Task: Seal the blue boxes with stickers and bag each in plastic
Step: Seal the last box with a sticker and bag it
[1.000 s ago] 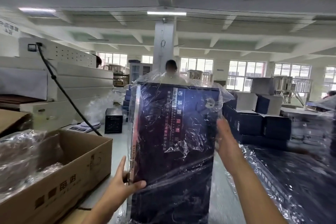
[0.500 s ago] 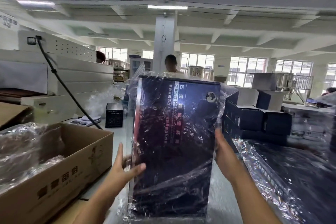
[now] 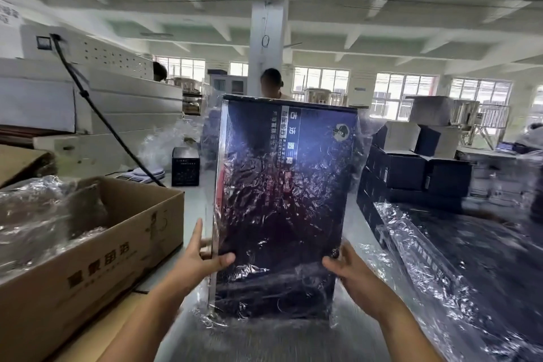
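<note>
The blue box [image 3: 279,200] stands upright on its short end in the middle of the view, its printed face toward the camera and a crinkled clear plastic bag [image 3: 363,138] drawn over it, with slack film bunched at the bottom corners. Its lower edge is down at the grey table [image 3: 264,344] – whether it touches cannot be told. The left hand [image 3: 199,258] grips the lower left edge, thumb laid across the front face and fingers reaching up along the side. The right hand [image 3: 349,270] clasps the lower right edge, its fingers curled round it. To the left sits an open cardboard carton [image 3: 117,258] holding loose clear plastic bags [image 3: 35,214]; to the right lie film-covered dark boxes [image 3: 470,258], and behind them a stack of dark blue boxes [image 3: 411,173]. Farther back – a small black box [image 3: 185,167] beside a scale [image 3: 144,175], a white machine [image 3: 117,103] and a column [image 3: 267,38].
</note>
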